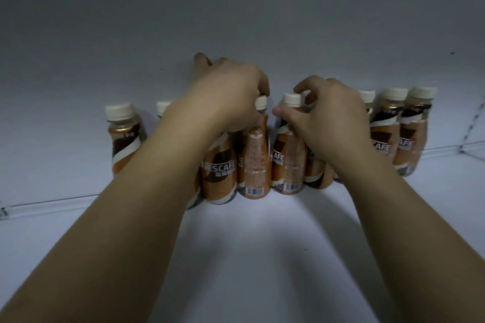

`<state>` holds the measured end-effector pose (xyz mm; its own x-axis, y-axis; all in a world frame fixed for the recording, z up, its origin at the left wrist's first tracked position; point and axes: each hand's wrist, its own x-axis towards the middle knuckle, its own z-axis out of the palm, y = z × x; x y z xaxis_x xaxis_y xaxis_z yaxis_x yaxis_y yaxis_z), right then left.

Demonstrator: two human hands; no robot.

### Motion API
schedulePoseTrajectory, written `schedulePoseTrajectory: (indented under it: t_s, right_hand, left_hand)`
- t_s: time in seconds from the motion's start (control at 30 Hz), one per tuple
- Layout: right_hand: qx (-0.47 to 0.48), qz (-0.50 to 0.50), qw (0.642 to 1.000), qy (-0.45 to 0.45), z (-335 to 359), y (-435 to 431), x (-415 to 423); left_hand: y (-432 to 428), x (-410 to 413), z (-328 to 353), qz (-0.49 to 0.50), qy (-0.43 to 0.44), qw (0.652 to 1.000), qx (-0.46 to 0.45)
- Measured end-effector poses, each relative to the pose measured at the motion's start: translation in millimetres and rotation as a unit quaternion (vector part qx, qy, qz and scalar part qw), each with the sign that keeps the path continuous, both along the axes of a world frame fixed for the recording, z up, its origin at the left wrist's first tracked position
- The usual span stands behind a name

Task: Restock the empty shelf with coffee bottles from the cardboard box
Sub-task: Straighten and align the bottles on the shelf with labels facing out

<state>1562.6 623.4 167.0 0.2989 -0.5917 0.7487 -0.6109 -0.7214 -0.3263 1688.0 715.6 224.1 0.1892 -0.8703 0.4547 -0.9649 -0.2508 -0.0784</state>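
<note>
While the coffee bottles [123, 136] stand upright, caps toward 12 o'clock, left hand [231, 92] grips the barcode bottle [256, 162] by its neck, right hand [338, 118] pinches the cap [293, 99] of its 3 o'clock neighbour.

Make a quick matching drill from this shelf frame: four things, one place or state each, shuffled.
Things:
1. right hand
2. leftmost bottle
3. middle bottle
4. rightmost bottle

Places or states:
A. right end of the row
B. between the two hands, barcode panel facing the camera
C. fingers curled round a cream cap
D. left end of the row, untouched

Pairs: 1-C, 2-D, 3-B, 4-A
</note>
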Motion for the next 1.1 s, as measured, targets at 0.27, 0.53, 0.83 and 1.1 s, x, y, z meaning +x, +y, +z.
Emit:
schedulePoseTrajectory:
  t_s: [0.27,0.53,0.83,1.1]
  right_hand:
    - [0.027,0.012,0.999,-0.044,1.1,4.8,2.6]
    - [0.112,0.082,0.985,-0.099,0.1,0.4,0.7]
    - [0.134,0.138,0.974,-0.119,-2.5,4.2,-1.8]
    - [0.007,0.026,0.999,-0.028,-5.4,6.6,1.8]
  left_hand:
    - [-2.1,12.2,-5.8,-0.045,0.028,0.998,-0.041]
    - [-9.5,9.1,-10.7,-0.010,0.039,0.994,-0.098]
    - [-14.2,4.1,-17.1,0.030,-0.023,0.995,-0.090]
    - [-6.9,10.3,-10.3,-0.028,0.044,0.998,-0.045]
